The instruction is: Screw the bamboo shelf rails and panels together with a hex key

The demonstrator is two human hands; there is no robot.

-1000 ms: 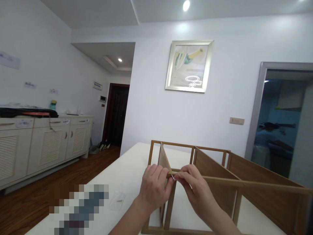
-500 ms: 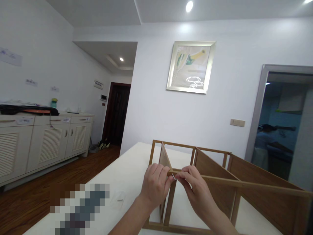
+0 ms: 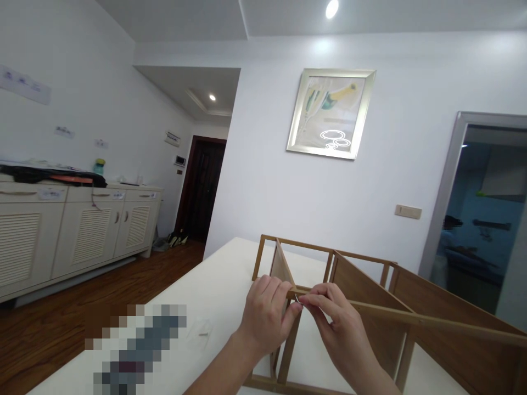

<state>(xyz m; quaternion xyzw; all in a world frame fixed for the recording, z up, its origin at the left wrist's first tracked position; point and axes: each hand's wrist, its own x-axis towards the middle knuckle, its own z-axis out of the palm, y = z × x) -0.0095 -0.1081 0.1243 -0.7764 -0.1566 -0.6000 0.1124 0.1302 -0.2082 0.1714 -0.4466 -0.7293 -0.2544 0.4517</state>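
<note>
A wooden shelf frame [image 3: 370, 285] with several brown panels lies on its side on the white table [image 3: 214, 291]. My left hand [image 3: 265, 318] is wrapped round the frame's near top rail at its corner joint. My right hand [image 3: 335, 323] pinches a small metal tool [image 3: 297, 299], thin and silvery, against that same joint. Both hands touch each other at the fingertips. What the tool's tip meets is hidden by my fingers.
A small clear plastic bag [image 3: 202, 332] lies on the table left of my hands, beside a blurred patch. A cream sideboard [image 3: 74, 230] stands along the left wall, a dark door [image 3: 200, 189] beyond it. A framed picture [image 3: 331, 112] hangs ahead; a doorway [image 3: 477, 219] opens right.
The view has swung slightly right and down. My hands stay at the corner joint, shifted a little right in the picture, with the right fingers turned slightly on the tool.
</note>
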